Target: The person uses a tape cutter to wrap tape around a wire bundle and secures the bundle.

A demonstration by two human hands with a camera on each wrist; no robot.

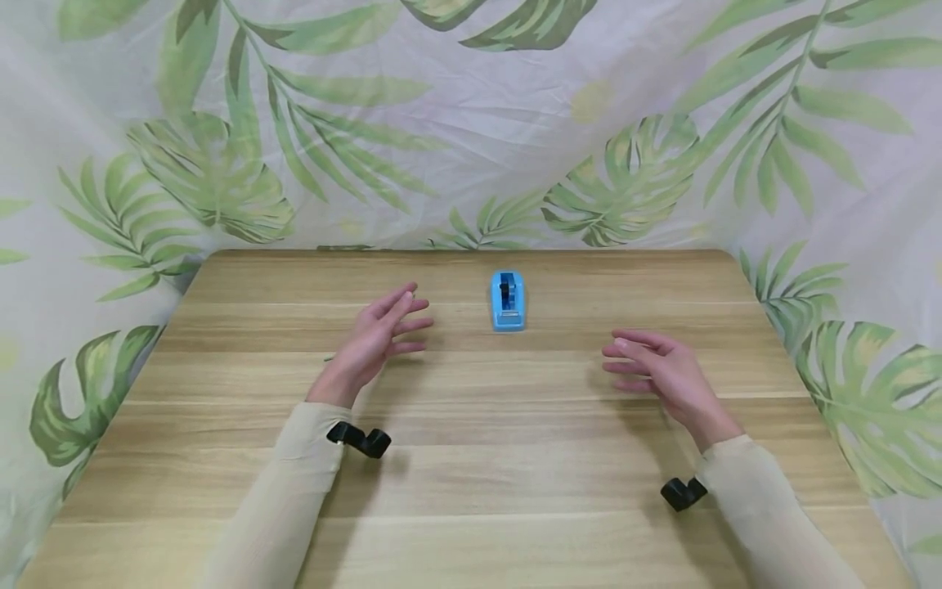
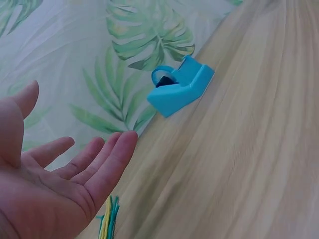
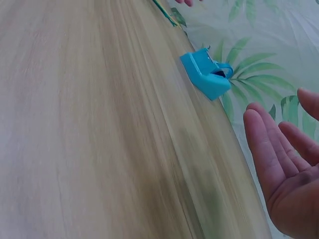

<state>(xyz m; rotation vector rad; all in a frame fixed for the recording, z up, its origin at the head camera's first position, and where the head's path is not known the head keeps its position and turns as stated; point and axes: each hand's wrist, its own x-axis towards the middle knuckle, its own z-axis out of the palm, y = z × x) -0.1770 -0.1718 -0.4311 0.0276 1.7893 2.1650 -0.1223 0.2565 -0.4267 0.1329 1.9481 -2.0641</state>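
Observation:
A blue tape dispenser (image 1: 508,321) stands near the far edge of the wooden table, between the two hands. My left hand (image 1: 365,345) hovers to its left, fingers spread and loosely bent, holding nothing. On the other side my right hand (image 1: 671,375) hovers lower right of the dispenser, its fingers relaxed with nothing in them. Below the left hand lies a bunch of thin yellow and green strands (image 2: 107,221), mostly hidden by that hand in the head view. A light blue ring rises from the dispenser (image 3: 206,79) in the right wrist view. Neither hand touches anything.
The wooden table (image 1: 471,483) has rounded far corners. A pale cloth with green leaves (image 1: 471,123) hangs behind it and along both sides. Black wrist cameras (image 1: 361,439) are strapped over both pale sleeves (image 1: 275,499).

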